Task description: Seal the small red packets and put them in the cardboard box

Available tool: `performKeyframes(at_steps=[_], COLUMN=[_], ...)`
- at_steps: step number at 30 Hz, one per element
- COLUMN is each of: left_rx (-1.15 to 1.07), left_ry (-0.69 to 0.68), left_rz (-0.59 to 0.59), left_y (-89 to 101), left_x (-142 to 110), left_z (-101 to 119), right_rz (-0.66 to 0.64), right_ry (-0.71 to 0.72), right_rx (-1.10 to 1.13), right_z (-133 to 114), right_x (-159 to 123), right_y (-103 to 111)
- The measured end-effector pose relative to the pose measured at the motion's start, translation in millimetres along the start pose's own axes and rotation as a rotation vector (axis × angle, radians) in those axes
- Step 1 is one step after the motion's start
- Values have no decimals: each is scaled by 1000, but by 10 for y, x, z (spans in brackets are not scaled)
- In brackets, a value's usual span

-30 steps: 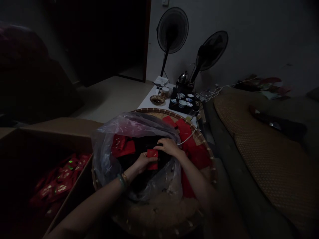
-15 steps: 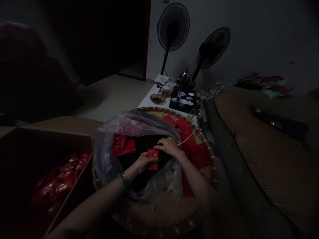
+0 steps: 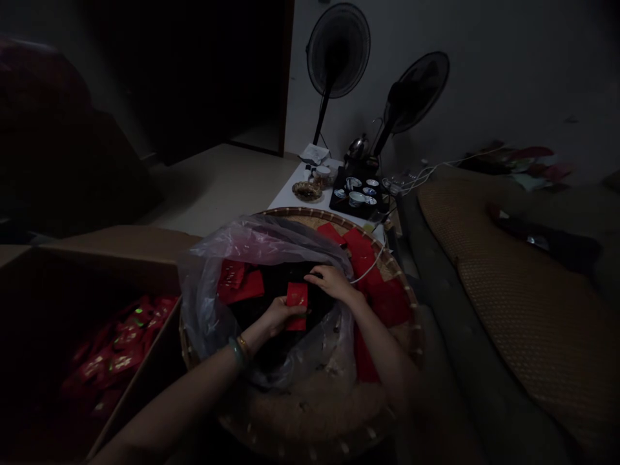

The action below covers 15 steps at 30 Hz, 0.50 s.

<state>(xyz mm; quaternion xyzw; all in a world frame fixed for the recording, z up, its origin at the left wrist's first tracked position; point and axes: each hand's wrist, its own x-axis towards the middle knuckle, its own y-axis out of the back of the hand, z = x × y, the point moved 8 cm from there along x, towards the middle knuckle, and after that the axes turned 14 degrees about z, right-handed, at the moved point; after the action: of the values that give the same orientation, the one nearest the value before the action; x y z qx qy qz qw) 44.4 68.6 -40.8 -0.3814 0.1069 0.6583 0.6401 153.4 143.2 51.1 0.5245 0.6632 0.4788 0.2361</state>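
Note:
My left hand [image 3: 279, 314] is closed around a small red envelope [image 3: 297, 297] with a gold mark, held upright over the clear plastic bag [image 3: 208, 284]. Just right of the envelope's top edge is my right hand [image 3: 330, 283], apart from it, thumb and fingers drawn together in a pinch. Whatever sits between those fingertips is too dark to make out. The bag's mouth gapes around dark contents [image 3: 271, 349]. Several red packets [image 3: 247, 285] lie on its left side. Under everything is a round woven tray [image 3: 300, 426].
More red envelopes [image 3: 361, 252] lie along the tray's right side. At left stands a cardboard box [image 3: 130, 242] holding several shiny red packets [image 3: 126, 349]. Beyond are a low table with a tea tray [image 3: 336, 205], cups and two fans [image 3: 339, 51]. A cushioned seat [image 3: 484, 258] is at right.
My right hand has drawn a little up and right, off the envelope's top. The envelope now shows taller above my left hand, which stays in place.

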Motion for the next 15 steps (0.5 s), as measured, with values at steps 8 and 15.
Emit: performKeyframes(at_steps=[8,15], left_rx=[11,8], left_ry=[-18,-12], left_rz=[1,-9], left_y=[0,-3], left_x=[-2,3], left_z=[12,11], right_rz=[-20,-20], right_ry=[77,76], right_rx=[-121,-116], right_z=[-138,-133], right_x=[-51,-47], right_y=[-50,-47])
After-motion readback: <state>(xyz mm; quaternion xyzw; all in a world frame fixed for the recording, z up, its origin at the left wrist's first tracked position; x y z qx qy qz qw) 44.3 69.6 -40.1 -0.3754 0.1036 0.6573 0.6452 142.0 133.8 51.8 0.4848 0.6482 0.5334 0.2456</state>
